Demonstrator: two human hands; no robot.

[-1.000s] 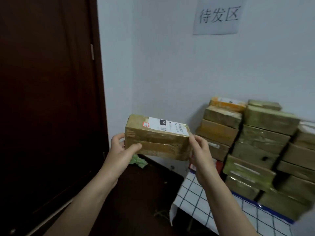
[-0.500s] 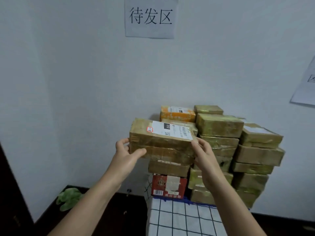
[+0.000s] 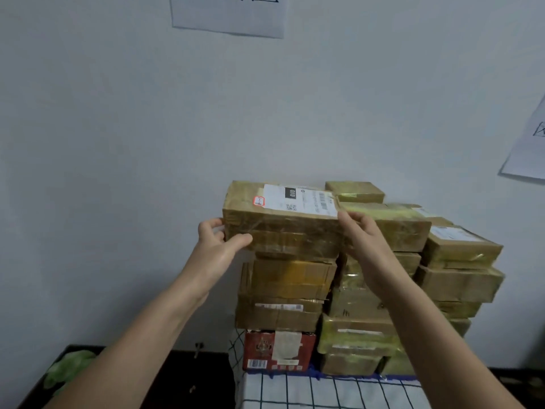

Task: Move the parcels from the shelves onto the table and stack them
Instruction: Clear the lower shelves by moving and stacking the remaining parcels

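Note:
A brown taped parcel [image 3: 283,228] with a white shipping label is held at the top of the left column of the parcel stack [image 3: 371,305]. My left hand [image 3: 219,245] grips its left end, thumb on the front face. My right hand [image 3: 361,237] grips its right end. Whether the parcel rests on the yellowish box [image 3: 290,278] beneath it or hovers just above, I cannot tell. The stack stands on a table [image 3: 309,392] covered with a white grid-pattern cloth, against the wall.
A red box [image 3: 278,349] sits at the bottom left of the stack. Two paper signs hang on the white wall [image 3: 147,143], one above [image 3: 228,16], one at the right [image 3: 528,143]. A dark floor with a green object [image 3: 69,369] lies lower left.
The view swung right from the dark door to the stack. Both hands carried the parcel forward and up to the top of the stack's left column.

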